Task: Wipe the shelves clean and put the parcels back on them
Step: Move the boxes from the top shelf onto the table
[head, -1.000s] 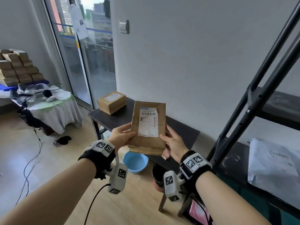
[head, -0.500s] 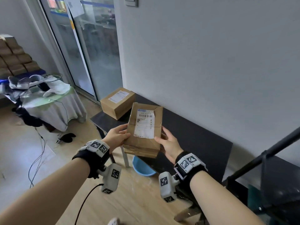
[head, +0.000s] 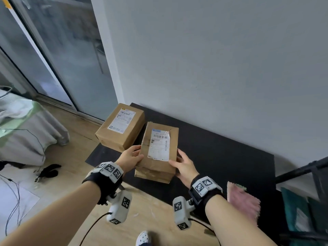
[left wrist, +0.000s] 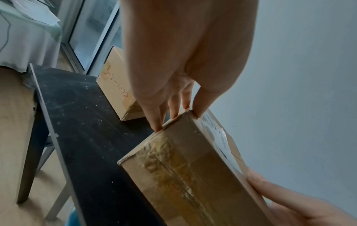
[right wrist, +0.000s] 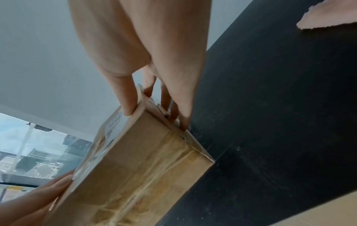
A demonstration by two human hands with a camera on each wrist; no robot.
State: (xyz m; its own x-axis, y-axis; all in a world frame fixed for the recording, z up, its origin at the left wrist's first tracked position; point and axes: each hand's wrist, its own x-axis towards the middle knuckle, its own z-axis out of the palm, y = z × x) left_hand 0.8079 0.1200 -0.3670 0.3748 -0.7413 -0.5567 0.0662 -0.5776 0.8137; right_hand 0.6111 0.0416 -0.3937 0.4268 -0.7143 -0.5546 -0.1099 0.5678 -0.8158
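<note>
I hold a brown cardboard parcel with a white shipping label on top, low over the black table. My left hand grips its left side and my right hand grips its right side, thumbs on the top face. The left wrist view shows the parcel's taped end and my left fingertips on its corner. From the right wrist, the parcel has its lower corner at the table top; I cannot tell whether they touch. A second labelled parcel lies on the table's far left end.
A pink cloth lies on the table's near right part. The black shelf frame stands at the right edge. A cloth-covered table and loose cables are on the floor to the left. The wall runs behind the table.
Both hands have brought the parcel down from chest height to the black table, beside the second parcel. My view has tipped downward, and the shelf frame has slid to the right edge.
</note>
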